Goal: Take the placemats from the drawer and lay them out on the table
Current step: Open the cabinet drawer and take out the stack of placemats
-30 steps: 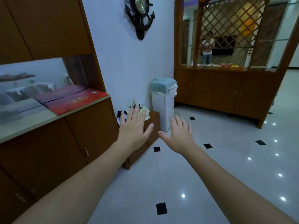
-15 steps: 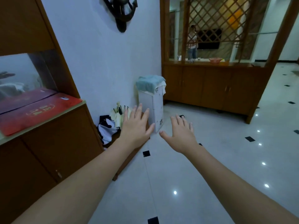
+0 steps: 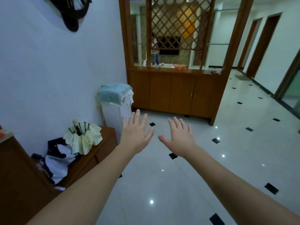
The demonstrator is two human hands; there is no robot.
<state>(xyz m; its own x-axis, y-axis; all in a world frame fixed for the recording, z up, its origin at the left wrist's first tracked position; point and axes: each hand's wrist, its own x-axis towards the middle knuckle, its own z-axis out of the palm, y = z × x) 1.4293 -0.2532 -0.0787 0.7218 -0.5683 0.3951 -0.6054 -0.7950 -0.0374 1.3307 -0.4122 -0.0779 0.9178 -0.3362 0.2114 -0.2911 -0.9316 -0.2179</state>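
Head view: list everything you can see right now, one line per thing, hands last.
wall ornament: one, black, top left on the wall, cropped
wooden sideboard: one, brown, straight ahead, lattice screen above
bowl: one, orange-pink, on the sideboard top
small cabinet: one, white, against the wall
cloth: one, pale teal, draped over the small cabinet
low bench: one, brown, left by the wall
umbrellas: at least two, cream and navy-white, folded on the bench
floor: white tiles, black diamond insets
placemats, drawer: none in view
left hand: open, empty
right hand: open, empty
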